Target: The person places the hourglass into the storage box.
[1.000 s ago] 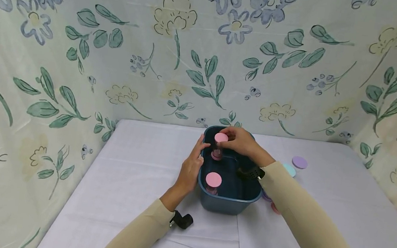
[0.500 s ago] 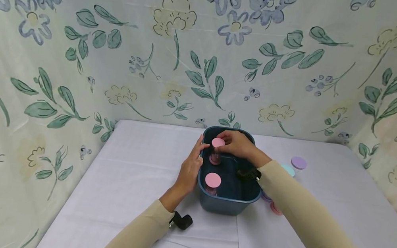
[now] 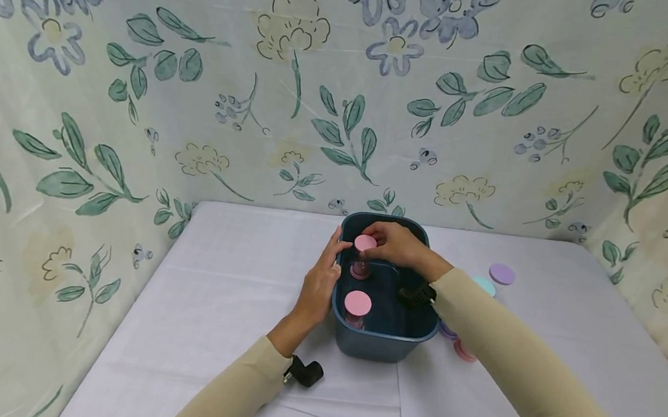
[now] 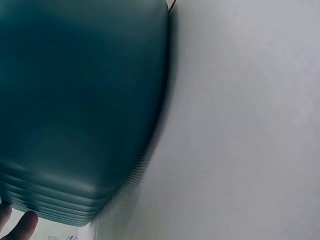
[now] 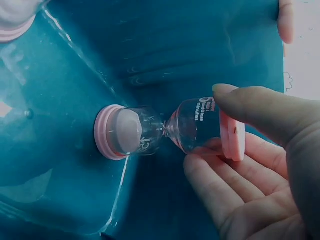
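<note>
A dark blue-teal plastic bin stands on the table, two pink-capped sand timers inside. My right hand pinches one sand timer by its upper cap, thumb on one side and fingers on the other. That timer is upright near the bin's far left, its pale sand in the lower bulb and its lower cap close over the bin floor. The second sand timer stands at the near left. My left hand rests against the bin's left wall, fingers mostly straight, one fingertip over the rim.
Right of the bin, partly behind my right sleeve, lie a purple disc-shaped cap, a light blue one and a pink one. A white cloth covers the table. A floral curtain hangs behind.
My right hand has lowered the sand timer into the bin and shifted it slightly left, bringing it from tilted to upright. The left hand has stayed at the bin's wall.
</note>
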The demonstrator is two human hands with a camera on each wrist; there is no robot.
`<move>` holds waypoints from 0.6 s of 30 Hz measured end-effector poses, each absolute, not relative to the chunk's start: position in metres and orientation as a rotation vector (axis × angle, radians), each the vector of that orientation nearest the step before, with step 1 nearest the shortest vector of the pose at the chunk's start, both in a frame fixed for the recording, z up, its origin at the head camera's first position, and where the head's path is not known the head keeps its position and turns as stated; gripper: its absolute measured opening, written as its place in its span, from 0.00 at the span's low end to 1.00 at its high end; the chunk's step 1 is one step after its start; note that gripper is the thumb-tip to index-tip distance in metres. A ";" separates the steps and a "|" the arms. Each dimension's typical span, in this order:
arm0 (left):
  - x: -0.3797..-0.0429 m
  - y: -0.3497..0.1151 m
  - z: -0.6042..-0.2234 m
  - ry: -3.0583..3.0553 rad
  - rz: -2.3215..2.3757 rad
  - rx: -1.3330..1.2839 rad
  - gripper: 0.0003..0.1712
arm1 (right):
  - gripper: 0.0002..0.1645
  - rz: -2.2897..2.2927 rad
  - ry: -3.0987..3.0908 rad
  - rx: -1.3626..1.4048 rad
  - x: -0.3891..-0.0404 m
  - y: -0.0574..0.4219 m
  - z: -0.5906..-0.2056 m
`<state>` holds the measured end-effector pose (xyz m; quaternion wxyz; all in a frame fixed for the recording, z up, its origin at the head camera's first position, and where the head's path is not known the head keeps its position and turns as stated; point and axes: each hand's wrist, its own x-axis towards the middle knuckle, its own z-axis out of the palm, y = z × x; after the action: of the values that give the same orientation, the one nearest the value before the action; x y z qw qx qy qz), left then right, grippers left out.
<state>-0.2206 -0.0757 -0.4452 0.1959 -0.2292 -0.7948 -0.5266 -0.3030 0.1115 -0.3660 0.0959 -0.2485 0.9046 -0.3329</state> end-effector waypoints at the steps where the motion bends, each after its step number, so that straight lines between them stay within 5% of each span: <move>1: -0.221 -0.076 -0.446 -2.224 -1.472 -0.643 0.31 | 0.25 -0.981 2.680 -0.739 -0.303 0.111 -0.366; 18: -0.221 -0.075 -0.446 -2.223 -1.483 -0.656 0.32 | 0.26 -0.999 2.636 -0.741 -0.304 0.110 -0.367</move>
<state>-0.2210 -0.0754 -0.4457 0.1937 -0.2339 -0.7926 -0.5287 -0.3038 0.1095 -0.3674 0.1133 -0.2526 0.8986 -0.3405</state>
